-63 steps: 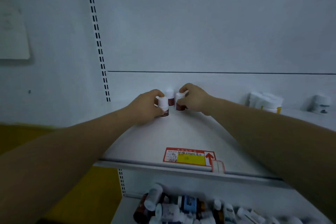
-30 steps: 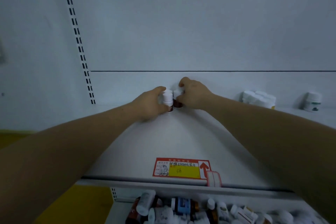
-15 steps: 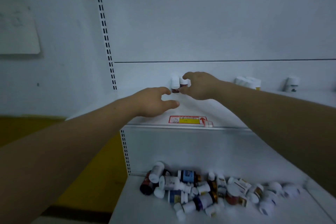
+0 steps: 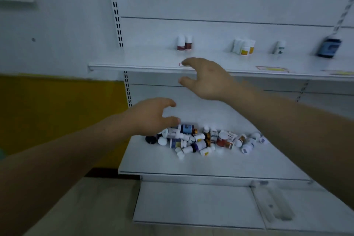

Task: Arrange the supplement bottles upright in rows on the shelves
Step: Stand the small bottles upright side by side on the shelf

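Two small dark-red bottles with white caps (image 4: 184, 42) stand upright side by side at the back of the upper shelf (image 4: 145, 59). Further right on that shelf stand a cluster of white and yellow bottles (image 4: 243, 47), a single white bottle (image 4: 279, 47) and a dark blue bottle (image 4: 328, 47). A heap of several mixed bottles (image 4: 203, 140) lies on its sides on the lower shelf (image 4: 210, 163). My left hand (image 4: 153, 116) hovers open just above the heap's left end. My right hand (image 4: 206, 78) is open in front of the upper shelf's edge, empty.
A slotted upright rail (image 4: 115, 11) runs down the shelf unit's left side. A yellow wall panel (image 4: 61, 117) lies to the left. Below the lower shelf a white base shelf (image 4: 191, 205) juts out over the floor. Price labels (image 4: 272, 68) sit on the upper shelf's front edge.
Both hands have let go of the two dark-red bottles and drawn back and down. The left hand has dropped toward the heap. The view has pulled back, showing more shelves.
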A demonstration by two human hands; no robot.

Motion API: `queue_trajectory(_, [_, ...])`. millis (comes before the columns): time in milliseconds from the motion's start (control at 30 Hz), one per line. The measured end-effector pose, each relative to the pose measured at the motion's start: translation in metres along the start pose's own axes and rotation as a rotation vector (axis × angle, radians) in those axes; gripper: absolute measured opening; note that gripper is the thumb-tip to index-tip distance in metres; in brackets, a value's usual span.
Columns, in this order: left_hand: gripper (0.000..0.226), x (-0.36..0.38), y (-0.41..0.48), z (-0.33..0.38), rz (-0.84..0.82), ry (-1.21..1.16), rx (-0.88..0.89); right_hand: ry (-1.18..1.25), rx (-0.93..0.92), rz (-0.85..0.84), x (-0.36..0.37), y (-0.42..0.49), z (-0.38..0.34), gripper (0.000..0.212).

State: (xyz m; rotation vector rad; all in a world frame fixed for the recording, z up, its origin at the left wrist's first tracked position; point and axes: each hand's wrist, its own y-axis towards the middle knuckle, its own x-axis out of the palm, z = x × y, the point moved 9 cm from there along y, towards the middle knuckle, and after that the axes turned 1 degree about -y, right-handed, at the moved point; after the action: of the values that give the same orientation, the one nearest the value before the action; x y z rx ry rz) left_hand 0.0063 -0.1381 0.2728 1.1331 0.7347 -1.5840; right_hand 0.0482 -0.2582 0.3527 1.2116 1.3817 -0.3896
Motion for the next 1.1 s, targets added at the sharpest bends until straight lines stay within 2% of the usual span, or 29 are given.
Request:
queue_trajectory(167, [0.054, 0.079, -0.006, -0.031, -0.167, -0.088, -0.072, -0.006, 0.044, -0.159, 0.059, -0.031, 0.016, 0.059])
queue_trajectory(300, [0.067, 0.142, 0.003, -0.068, -0.292, -0.137, -0.203, 0.060, 0.185, -0.320, 0.121, -0.041, 0.062, 0.060])
queue_trajectory(500, [0.075, 0.217, 0.046, -0.117, -0.404, -0.167, -0.310, 0.085, 0.341, -0.482, 0.224, -0.049, 0.151, 0.051])
queue_trajectory(633, [0.071, 0.257, 0.091, -0.138, -0.379, -0.183, -0.326, 0.108, 0.374, -0.610, 0.296, -0.052, 0.199, 0.041])
queue_trajectory(833, [0.062, 0.323, 0.155, -0.153, -0.324, -0.161, -0.153, 0.069, 0.296, -0.682, 0.390, -0.053, 0.229, 0.045])
queue_trajectory(967, [0.067, 0.373, 0.167, -0.166, -0.413, 0.021, -0.085, 0.004, 0.243, -0.721, 0.428, -0.066, 0.231, 0.056])
queue_trajectory(1100, [0.055, 0.376, 0.173, -0.169, -0.225, 0.219, -0.025, -0.125, 0.220, -0.693, 0.440, -0.076, 0.231, 0.058])
